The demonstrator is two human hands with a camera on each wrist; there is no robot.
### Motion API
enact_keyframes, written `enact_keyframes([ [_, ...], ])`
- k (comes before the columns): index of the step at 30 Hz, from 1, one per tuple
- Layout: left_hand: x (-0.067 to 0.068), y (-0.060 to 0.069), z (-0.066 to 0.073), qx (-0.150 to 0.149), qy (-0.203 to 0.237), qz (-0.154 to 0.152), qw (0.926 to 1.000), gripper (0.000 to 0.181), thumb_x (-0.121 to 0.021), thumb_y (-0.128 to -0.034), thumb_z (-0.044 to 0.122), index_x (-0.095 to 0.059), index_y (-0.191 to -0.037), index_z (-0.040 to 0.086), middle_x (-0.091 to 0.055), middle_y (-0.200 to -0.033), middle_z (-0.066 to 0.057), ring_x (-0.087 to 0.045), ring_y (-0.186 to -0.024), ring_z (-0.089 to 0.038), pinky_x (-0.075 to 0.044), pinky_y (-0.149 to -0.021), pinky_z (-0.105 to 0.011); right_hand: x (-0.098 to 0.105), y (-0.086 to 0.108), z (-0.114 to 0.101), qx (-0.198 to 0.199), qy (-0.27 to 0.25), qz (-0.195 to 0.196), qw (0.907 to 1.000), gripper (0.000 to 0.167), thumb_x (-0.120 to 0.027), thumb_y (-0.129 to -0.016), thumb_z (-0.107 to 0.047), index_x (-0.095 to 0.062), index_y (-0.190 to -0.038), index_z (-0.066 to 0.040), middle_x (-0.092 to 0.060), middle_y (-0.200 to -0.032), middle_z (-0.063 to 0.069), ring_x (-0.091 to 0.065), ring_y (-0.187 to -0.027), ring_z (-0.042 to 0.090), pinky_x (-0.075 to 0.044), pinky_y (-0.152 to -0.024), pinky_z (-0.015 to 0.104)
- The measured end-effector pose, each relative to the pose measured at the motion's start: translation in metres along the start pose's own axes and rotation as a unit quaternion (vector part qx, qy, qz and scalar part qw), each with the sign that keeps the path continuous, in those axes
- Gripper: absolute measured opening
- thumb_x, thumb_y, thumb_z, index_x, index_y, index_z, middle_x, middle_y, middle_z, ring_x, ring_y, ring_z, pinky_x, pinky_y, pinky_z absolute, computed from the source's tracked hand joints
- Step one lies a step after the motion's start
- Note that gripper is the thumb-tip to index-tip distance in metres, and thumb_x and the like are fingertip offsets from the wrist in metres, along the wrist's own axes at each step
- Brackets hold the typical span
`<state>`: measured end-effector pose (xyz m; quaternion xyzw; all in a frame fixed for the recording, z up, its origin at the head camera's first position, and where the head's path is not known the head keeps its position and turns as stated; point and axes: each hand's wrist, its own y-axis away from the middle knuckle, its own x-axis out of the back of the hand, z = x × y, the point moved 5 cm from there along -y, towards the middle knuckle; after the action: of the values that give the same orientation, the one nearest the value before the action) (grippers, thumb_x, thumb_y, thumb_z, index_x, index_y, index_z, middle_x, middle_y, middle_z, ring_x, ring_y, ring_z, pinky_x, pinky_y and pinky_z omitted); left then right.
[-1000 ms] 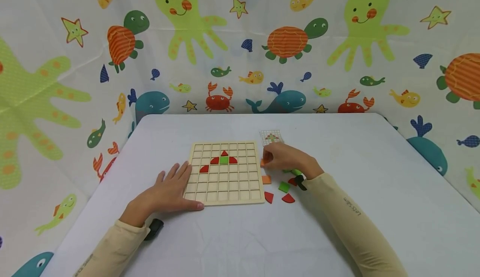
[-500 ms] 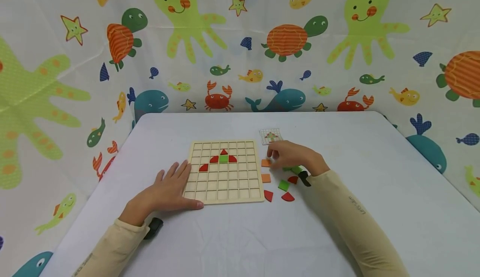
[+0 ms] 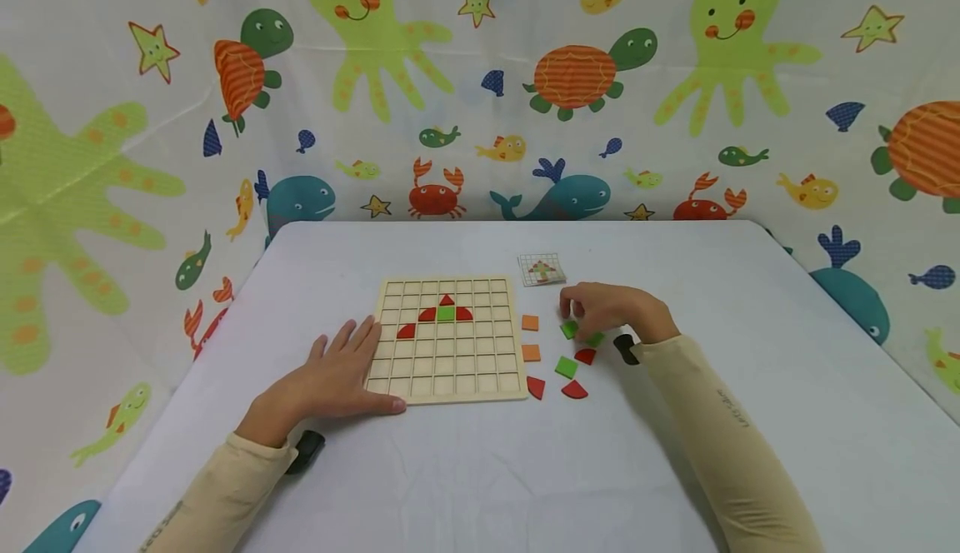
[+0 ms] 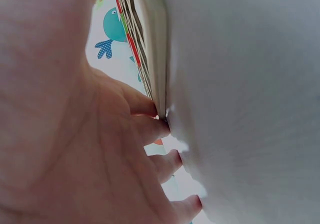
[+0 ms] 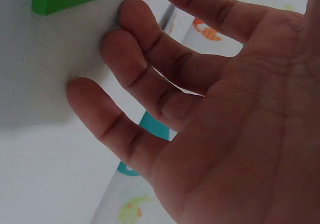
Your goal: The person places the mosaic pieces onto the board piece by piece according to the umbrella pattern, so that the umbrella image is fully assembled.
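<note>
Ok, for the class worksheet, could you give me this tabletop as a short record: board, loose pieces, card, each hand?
Board: holds one red triangle, one green square, three rounded red pieces
Loose pieces: right of the board; two orange squares, more rounded red pieces, several green pieces
Card: beyond the loose pieces, showing a figure on a grid
Left hand: rests at the board's left edge
Right hand: over green pieces; contact unclear

The left hand (image 4: 102,134) touches a pale board (image 4: 156,34) on a white surface (image 4: 245,104).
</note>
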<state>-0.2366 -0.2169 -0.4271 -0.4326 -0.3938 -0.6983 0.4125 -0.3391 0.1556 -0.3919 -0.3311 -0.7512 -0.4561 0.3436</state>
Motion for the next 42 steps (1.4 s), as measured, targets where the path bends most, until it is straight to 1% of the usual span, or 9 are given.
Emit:
enact_keyframes([
  [3, 0.002, -0.002, -0.002, -0.001, 0.002, 0.000, 1.0000, 0.136, -0.078, -0.0792, 0.076, -0.019, -0.165, -0.011, -0.016, -0.173, -0.032, -0.011, -0.156, -0.058, -0.009, -0.117, -0.080, 0.001, -0.005, -0.002, 0.015, -0.007, 0.014, 0.9998, 0.029, -0.081, -0.091, -0.012, -0.066, -0.116, -0.011, -0.062, -0.111, 0.010, -0.058, -0.105, 0.028, -0.054, -0.087, 0.041],
  [7, 0.004, -0.003, -0.006, -0.002, 0.006, 0.001, 1.0000, 0.136, -0.079, -0.0787, 0.076, -0.019, -0.165, -0.011, -0.017, -0.173, -0.032, -0.011, -0.156, -0.058, -0.009, -0.117, -0.080, 0.005, -0.011, -0.002, 0.032, -0.022, 0.048, 0.9981, 0.025, -0.078, -0.093, -0.014, -0.066, -0.113, -0.005, -0.064, -0.105, 0.010, -0.060, -0.097, 0.027, -0.055, -0.084, 0.039],
  [11, 0.005, -0.005, -0.009, -0.004, 0.008, 0.001, 1.0000, 0.136, -0.079, -0.0790, 0.075, -0.019, -0.165, -0.011, -0.016, -0.173, -0.032, -0.011, -0.157, -0.057, -0.009, -0.118, -0.080, 0.011, -0.015, -0.004, 0.046, -0.034, 0.088, 0.9945, 0.025, -0.076, -0.096, -0.017, -0.068, -0.116, -0.004, -0.067, -0.108, 0.010, -0.060, -0.099, 0.028, -0.055, -0.090, 0.042],
  [14, 0.008, -0.009, -0.012, -0.007, 0.009, 0.001, 0.9999, 0.136, -0.080, -0.0792, 0.075, -0.019, -0.165, -0.012, -0.016, -0.173, -0.032, -0.011, -0.157, -0.057, -0.009, -0.118, -0.079, 0.016, -0.017, -0.011, 0.067, -0.043, 0.109, 0.9909, 0.026, -0.075, -0.098, -0.016, -0.068, -0.119, -0.002, -0.068, -0.110, 0.010, -0.060, -0.102, 0.029, -0.055, -0.096, 0.044],
  [16, 0.010, -0.012, -0.015, -0.010, 0.008, 0.001, 0.9999, 0.136, -0.080, -0.0792, 0.075, -0.019, -0.165, -0.011, -0.016, -0.173, -0.032, -0.011, -0.157, -0.057, -0.009, -0.118, -0.079, 0.018, -0.019, -0.018, 0.081, -0.051, 0.119, 0.9883, 0.025, -0.074, -0.099, -0.014, -0.069, -0.119, -0.001, -0.068, -0.109, 0.010, -0.060, -0.102, 0.029, -0.055, -0.097, 0.044],
  [20, 0.013, -0.018, -0.022, -0.015, 0.008, -0.005, 0.9998, 0.136, -0.079, -0.0794, 0.075, -0.018, -0.165, -0.011, -0.016, -0.173, -0.032, -0.010, -0.157, -0.057, -0.009, -0.118, -0.079, 0.021, -0.023, -0.036, 0.110, -0.058, 0.134, 0.9832, 0.023, -0.075, -0.099, -0.012, -0.069, -0.118, -0.001, -0.068, -0.105, 0.009, -0.060, -0.099, 0.027, -0.055, -0.093, 0.041],
  [27, 0.019, -0.028, -0.033, -0.019, 0.004, -0.016, 0.9997, 0.137, -0.079, -0.0791, 0.076, -0.017, -0.166, -0.010, -0.014, -0.173, -0.031, -0.009, -0.157, -0.057, -0.008, -0.119, -0.078, 0.020, -0.035, -0.074, 0.154, -0.052, 0.138, 0.9769, 0.019, -0.074, -0.099, -0.011, -0.070, -0.115, -0.001, -0.068, -0.102, 0.007, -0.060, -0.095, 0.025, -0.056, -0.089, 0.038],
  [35, 0.020, -0.028, -0.031, -0.024, 0.003, -0.018, 0.9996, 0.136, -0.078, -0.0801, 0.076, -0.018, -0.166, -0.010, -0.014, -0.174, -0.030, -0.009, -0.157, -0.056, -0.008, -0.119, -0.078, 0.010, -0.051, -0.108, 0.168, -0.011, 0.126, 0.9776, 0.021, -0.076, -0.102, -0.017, -0.071, -0.118, -0.004, -0.068, -0.099, 0.004, -0.061, -0.093, 0.022, -0.056, -0.087, 0.033],
  [42, 0.021, -0.028, -0.032, -0.023, 0.003, -0.019, 0.9996, 0.135, -0.078, -0.0808, 0.076, -0.017, -0.166, -0.010, -0.014, -0.174, -0.030, -0.009, -0.158, -0.056, -0.008, -0.119, -0.078, 0.002, -0.067, -0.141, 0.209, 0.016, 0.114, 0.9711, 0.016, -0.075, -0.102, -0.014, -0.070, -0.113, -0.004, -0.066, -0.096, 0.003, -0.058, -0.090, 0.020, -0.051, -0.082, 0.031],
])
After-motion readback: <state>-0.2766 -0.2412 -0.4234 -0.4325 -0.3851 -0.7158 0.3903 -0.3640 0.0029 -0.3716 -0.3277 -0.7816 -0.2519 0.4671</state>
